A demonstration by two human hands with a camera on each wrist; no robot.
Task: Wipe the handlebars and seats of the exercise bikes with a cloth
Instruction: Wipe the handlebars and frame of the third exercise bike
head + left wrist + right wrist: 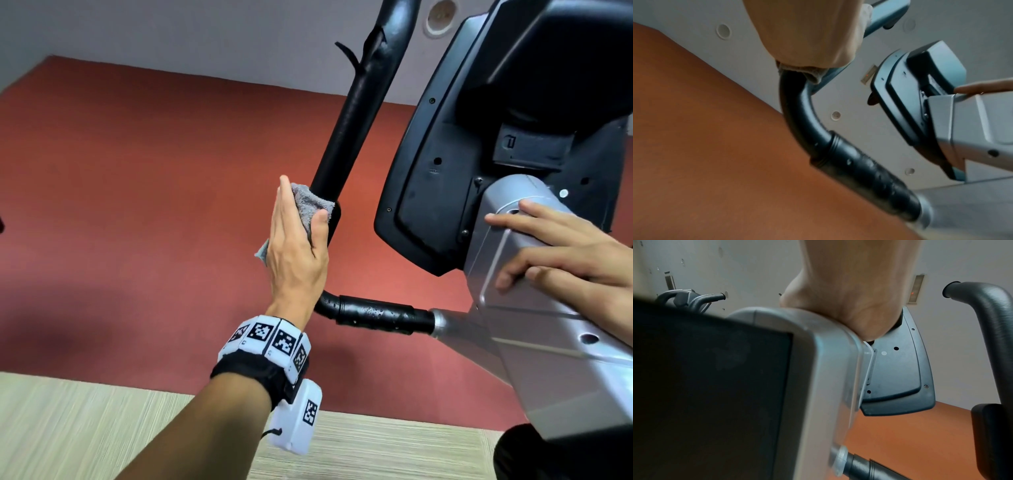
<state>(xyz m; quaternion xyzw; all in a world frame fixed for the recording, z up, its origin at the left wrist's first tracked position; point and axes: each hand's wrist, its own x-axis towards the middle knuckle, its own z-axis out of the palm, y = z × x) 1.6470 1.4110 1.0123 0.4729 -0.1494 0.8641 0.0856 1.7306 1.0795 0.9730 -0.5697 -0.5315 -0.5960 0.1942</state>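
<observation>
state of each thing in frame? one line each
left hand: grips the cloth around the handlebar
cloth: grey, bunched, wrapped on the bar under the left hand
handlebar: black, upright part being wiped; lower grip beaded with droplets
right hand: fingers spread, resting on the grey post, holds nothing
post: grey, steadied by the right hand
console: black, its back faces the head camera; screen not visible
</observation>
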